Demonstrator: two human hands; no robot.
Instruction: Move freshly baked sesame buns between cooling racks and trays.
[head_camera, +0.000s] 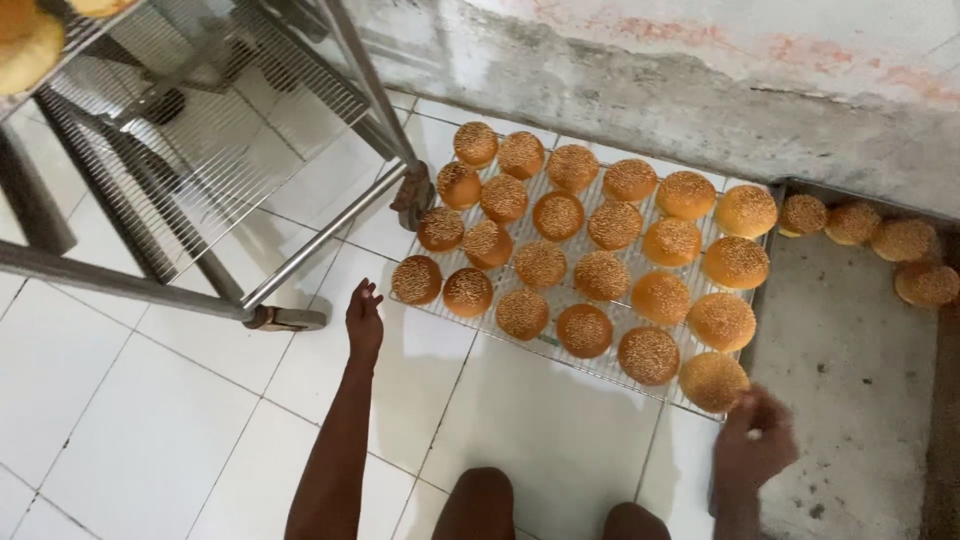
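Observation:
A wire rack tray (560, 345) lies on the white tiled floor, filled with several round sesame buns (600, 275). My left hand (364, 318) hovers just left of the tray's near left corner, fingers loosely apart, holding nothing. My right hand (753, 440) is at the tray's near right corner, fingers curled beside the nearest bun (712, 381); whether it grips the tray edge or the bun I cannot tell. My knees show at the bottom edge.
A metal trolley rack (230, 150) with wire shelves stands at the left, its wheeled foot (288, 319) close to my left hand. A dark tray (850, 330) with more buns (900, 240) lies at the right. A stained wall (700, 90) runs behind.

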